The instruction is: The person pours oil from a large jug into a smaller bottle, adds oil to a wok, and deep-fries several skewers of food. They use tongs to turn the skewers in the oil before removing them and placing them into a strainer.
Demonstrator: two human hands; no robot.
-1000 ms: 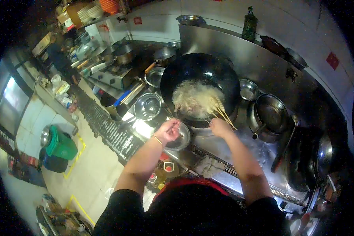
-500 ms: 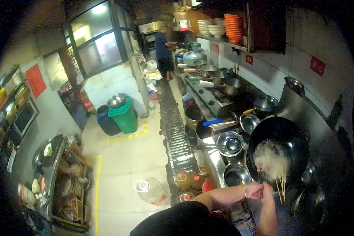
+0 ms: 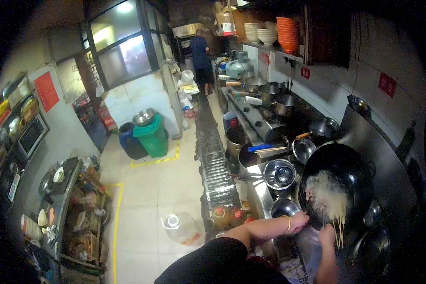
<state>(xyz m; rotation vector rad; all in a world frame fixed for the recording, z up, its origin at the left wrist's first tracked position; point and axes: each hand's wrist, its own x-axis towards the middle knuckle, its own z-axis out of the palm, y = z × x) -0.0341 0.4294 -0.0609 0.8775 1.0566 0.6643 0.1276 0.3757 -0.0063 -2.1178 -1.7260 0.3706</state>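
A large black wok (image 3: 338,156) holds pale, frothing bubbles (image 3: 332,190). Several wooden skewers (image 3: 339,232) lean over its near rim, their upper ends in the froth. Closed at the near-left rim, my left hand (image 3: 298,222) grips a thin dark skewer (image 3: 307,206) that reaches into the wok. My right hand (image 3: 326,234) is closed around thin skewers (image 3: 324,217), just left of the wooden ones. Pinkish pieces, perhaps meat, show at the froth's left edge. How many skewers each hand has, I cannot make out.
Left of the wok stand a steel bowl (image 3: 285,208) and a pot with a perforated ladle (image 3: 284,175). Beyond are a steel strainer (image 3: 304,150) and several saucepans (image 3: 285,105). A plastic jug (image 3: 181,228) is on the floor. Another person (image 3: 201,54) stands far back.
My hands were together at the wok's rim and are now apart. The left has moved left, the right slightly right and down. The far person has turned away.
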